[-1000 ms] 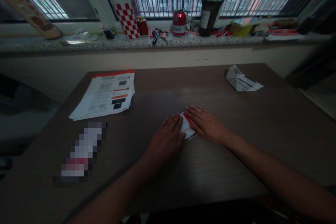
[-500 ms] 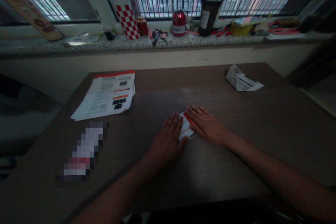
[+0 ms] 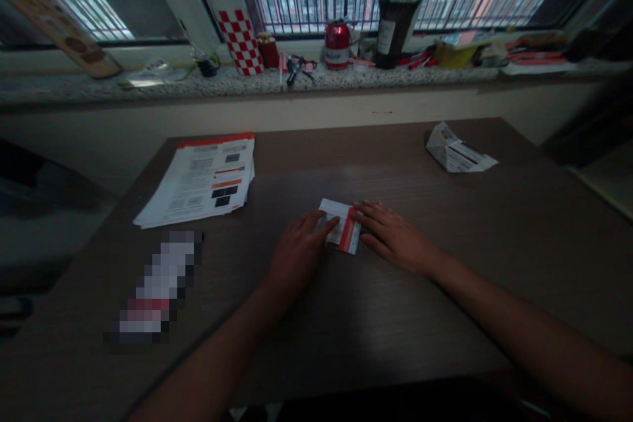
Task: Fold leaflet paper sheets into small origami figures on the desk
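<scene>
Paper [image 3: 347, 231], white, red-banded and folded small, seems mid-folding, left hand [image 3: 297, 249] half-curled over it, grip unclear, right hand [image 3: 396, 236] loosely spread, gripping nothing, the next crease wanting careful alignment.

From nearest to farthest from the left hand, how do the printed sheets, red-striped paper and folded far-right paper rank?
1. Red-striped paper, right at the left hand.
2. Printed sheets, stacked back left.
3. Folded paper, back right.

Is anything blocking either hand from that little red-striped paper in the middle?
Nothing visible. The left hand is on the paper, and the right hand is at its right edge, with no object between.
</scene>
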Tool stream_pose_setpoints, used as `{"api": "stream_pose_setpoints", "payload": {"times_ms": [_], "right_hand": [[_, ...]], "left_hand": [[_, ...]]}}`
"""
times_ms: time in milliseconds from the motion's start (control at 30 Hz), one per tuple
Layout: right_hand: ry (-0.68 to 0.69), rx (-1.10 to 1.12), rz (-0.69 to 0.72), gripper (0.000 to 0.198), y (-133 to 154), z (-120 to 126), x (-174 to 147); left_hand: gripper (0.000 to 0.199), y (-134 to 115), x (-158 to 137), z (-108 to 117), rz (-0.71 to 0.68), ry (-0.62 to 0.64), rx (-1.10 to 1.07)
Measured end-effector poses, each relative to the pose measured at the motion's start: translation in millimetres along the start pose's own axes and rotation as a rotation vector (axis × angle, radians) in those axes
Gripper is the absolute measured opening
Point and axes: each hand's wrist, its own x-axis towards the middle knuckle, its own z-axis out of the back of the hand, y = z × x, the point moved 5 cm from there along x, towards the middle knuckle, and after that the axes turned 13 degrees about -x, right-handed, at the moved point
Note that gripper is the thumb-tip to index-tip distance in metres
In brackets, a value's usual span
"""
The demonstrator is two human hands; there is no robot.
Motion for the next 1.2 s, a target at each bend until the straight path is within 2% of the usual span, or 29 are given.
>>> {"api": "stream_pose_setpoints", "payload": {"times_ms": [133,267,400,567,1000,1200], "right_hand": [[0.004,0.01,0.034,0.05,1,3,-1],[-0.01,0.03,0.056,0.045,2,7,-2],[-0.005,0.014,0.054,0.044,4,8,-1],[-0.033,0.003,0.042,0.044,5,12,-1],[-0.041,0.068,0.091,0.033,4,13,-1],[-0.02,0.082,0.125,0.04,3,10,-2]], "left_hand": [[0.051,1,1,0,-0.003,0.037,0.008],[0.042,-6,-1,1,-0.024,-0.017,-0.004],[0.05,-18,-4,6,-0.027,-0.053,-0.006],[0.05,-29,-6,6,-0.053,-0.01,-0.029],[0.034,-4,1,-6,-0.092,0.02,-0.144],[0.027,-1,3,-7,-0.147,0.011,-0.159]]}}
